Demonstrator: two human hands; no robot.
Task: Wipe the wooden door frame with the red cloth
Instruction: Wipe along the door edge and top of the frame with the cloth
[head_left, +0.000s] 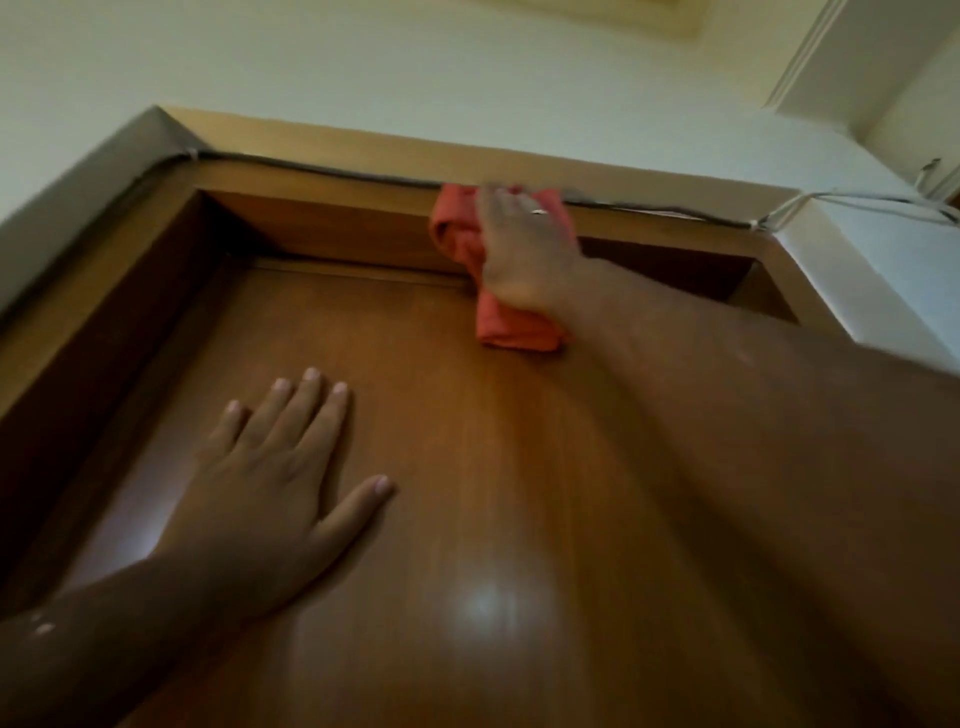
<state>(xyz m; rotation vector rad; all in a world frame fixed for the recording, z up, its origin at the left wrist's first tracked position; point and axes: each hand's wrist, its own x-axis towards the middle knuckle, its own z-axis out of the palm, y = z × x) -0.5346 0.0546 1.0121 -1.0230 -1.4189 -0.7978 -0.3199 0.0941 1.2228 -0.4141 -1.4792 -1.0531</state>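
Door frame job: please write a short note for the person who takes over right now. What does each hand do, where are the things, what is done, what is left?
Right hand: raised, pressing the red cloth against the top rail of the wooden door frame, about mid-span; the cloth's lower end hangs over the door.
Left hand: open, flat on the door, bracing.
A dark cable runs along the top rail just above the cloth.
Done: cannot tell which parts are already wiped.
Left: probably the rest of the top rail and both side posts.
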